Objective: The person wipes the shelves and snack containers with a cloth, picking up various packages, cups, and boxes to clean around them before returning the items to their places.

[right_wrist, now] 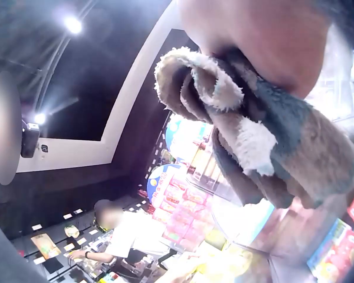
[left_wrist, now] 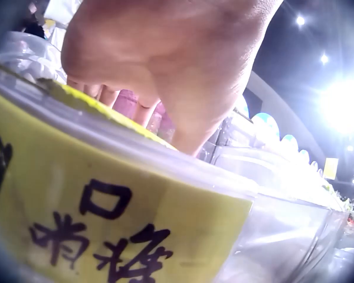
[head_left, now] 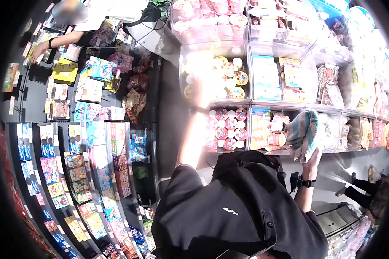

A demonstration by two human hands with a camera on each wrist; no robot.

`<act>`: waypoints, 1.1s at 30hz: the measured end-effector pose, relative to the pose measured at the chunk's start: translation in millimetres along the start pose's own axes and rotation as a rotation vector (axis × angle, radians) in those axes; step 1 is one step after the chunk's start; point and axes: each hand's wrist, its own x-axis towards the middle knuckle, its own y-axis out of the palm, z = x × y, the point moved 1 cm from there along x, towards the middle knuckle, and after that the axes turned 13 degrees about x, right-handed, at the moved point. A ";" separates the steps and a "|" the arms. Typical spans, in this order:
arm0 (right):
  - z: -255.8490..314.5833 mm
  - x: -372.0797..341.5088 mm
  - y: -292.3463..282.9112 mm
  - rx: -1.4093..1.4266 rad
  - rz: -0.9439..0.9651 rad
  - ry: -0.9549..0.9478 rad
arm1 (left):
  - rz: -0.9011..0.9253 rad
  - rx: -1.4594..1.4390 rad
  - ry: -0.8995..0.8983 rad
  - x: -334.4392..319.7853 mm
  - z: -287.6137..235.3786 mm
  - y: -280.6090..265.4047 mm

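Left hand (left_wrist: 159, 65): reaches over the front rim of a clear bin (head_left: 230, 102), near 12 o'clock in the head view, where glare bleaches it.
Left fingers (left_wrist: 145, 112): point down behind the rim; their tips are hidden, so I cannot tell whether they are apart, together or clamped on anything.
Yellow-lidded cups (head_left: 236, 80): loose in that bin, at about 2 o'clock from the hand.
Yellow label (left_wrist: 124, 200): handwritten in dark ink, on the bin front below the left hand.
Right hand (head_left: 312, 159): between 3 and 4 o'clock, its fingers clamped on a striped cloth (head_left: 304, 134).
Cloth: bunched in thick folds, at 4 o'clock from the cups, by the lower row's front edge; contact there is unclear.
Neighbouring bins: red-and-white cups (head_left: 230, 124) at 6 o'clock from the yellow-lidded ones, blue packets (head_left: 264, 71) at 3 o'clock.
Far aisle: another person's arm (head_left: 67, 40) at 10 o'clock, among hanging packets.
Step in hand: seemingly handling the bin's contents left-handed, the cloth held aside.
Next move: probably calls for moving cups gently, or raising the left wrist clear of the rim, with the cloth kept off the neighbouring goods.
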 end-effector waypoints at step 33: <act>7.6 -26.5 -6.2 -0.128 0.083 -0.110 | -0.152 0.049 0.090 6.9 -26.9 -49.2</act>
